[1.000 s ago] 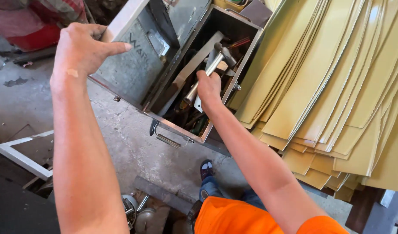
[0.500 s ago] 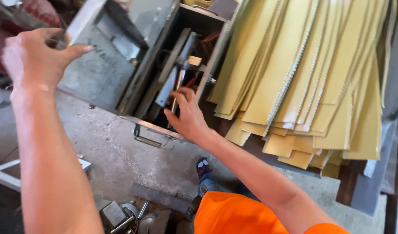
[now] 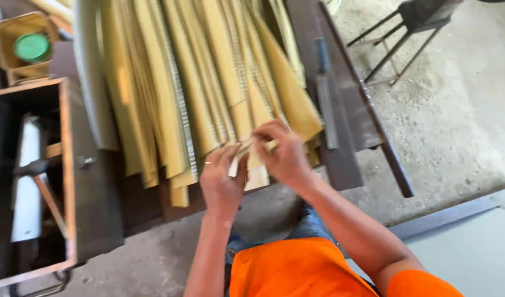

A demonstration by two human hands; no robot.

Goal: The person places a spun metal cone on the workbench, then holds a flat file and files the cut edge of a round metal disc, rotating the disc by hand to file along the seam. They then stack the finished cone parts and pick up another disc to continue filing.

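A stack of long yellow corrugated strips lies fanned out on a dark metal bench. My left hand and my right hand are together at the near ends of the strips. Both pinch a small pale piece between the fingers; the blur hides what it is. An orange shirt fills the bottom of the view.
An open rusty metal toolbox with a hammer and flat tools stands at the left. A yellow tub with a green lid sits top left. A dark metal stand is on the concrete floor at top right.
The view swung right from the toolbox to the yellow strips. My right hand left the toolbox and my left hand left its lid; both now meet at the strips' ends.
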